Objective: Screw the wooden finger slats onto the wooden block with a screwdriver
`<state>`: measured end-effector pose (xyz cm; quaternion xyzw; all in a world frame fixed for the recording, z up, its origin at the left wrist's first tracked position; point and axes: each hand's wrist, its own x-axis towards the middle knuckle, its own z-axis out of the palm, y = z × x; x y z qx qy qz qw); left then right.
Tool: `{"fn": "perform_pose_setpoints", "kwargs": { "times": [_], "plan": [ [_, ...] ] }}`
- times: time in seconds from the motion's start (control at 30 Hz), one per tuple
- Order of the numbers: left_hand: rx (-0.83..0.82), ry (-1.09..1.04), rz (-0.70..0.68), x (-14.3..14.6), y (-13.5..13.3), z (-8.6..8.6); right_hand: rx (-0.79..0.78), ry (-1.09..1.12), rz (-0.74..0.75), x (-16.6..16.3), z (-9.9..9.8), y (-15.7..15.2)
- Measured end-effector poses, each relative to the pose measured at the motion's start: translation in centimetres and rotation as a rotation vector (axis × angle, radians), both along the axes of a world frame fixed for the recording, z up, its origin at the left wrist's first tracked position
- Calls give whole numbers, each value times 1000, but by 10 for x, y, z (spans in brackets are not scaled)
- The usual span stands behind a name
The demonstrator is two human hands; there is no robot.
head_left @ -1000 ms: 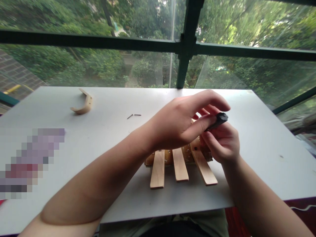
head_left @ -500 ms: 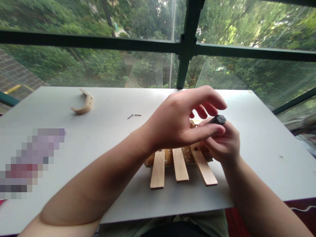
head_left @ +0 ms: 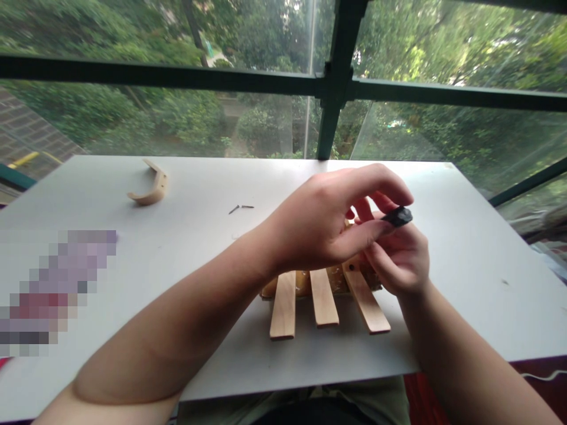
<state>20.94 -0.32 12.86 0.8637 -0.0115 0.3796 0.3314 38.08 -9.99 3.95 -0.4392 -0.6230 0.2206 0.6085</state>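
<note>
My left hand (head_left: pixel 341 215) reaches across above my right hand, its thumb and fingers pinched around the black handle of what looks like a screwdriver (head_left: pixel 398 216). The tool's shaft is hidden behind the fingers. My right hand (head_left: pixel 405 254) is curled just below and beyond, close to the tool and the rightmost slat; what its fingers grip is hidden. Under both hands lies a brown, shiny padded piece (head_left: pixel 303 283). Three pale wooden slats, a left one (head_left: pixel 283 307), a middle one (head_left: pixel 325 301) and a right one (head_left: pixel 367 304), jut from it towards me. A dark hole shows in the right slat.
Two screws (head_left: pixel 240 208) lie on the white table (head_left: pixel 199 195) left of my hands. A curved wooden piece with holes (head_left: pixel 157 188) rests farther back at the left. A blurred-out object (head_left: pixel 62 283) is at the left edge. Windows stand behind the table.
My left hand has shifted slightly right and down, and its fingers have closed in around the black handle. The handle has moved a little right. The slats stay put.
</note>
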Motion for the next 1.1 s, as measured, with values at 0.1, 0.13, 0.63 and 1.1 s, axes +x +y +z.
{"fn": "perform_pose_setpoints", "kwargs": {
  "times": [0.1, 0.13, 0.63, 1.1],
  "plan": [
    [2, 9, 17, 0, 1, 0, 7, -45, 25, 1, 3, -2],
    [8, 26, 24, -1, 2, 0, 4, -38, 18, 1, 3, -2],
    [62, 722, 195, -11, 6, 6, 10, 78, 31, -3, 2, 0],
    [119, 856, 414, -6, 8, -11, 13, 155, -32, -4, 3, -3]
  ]
}}
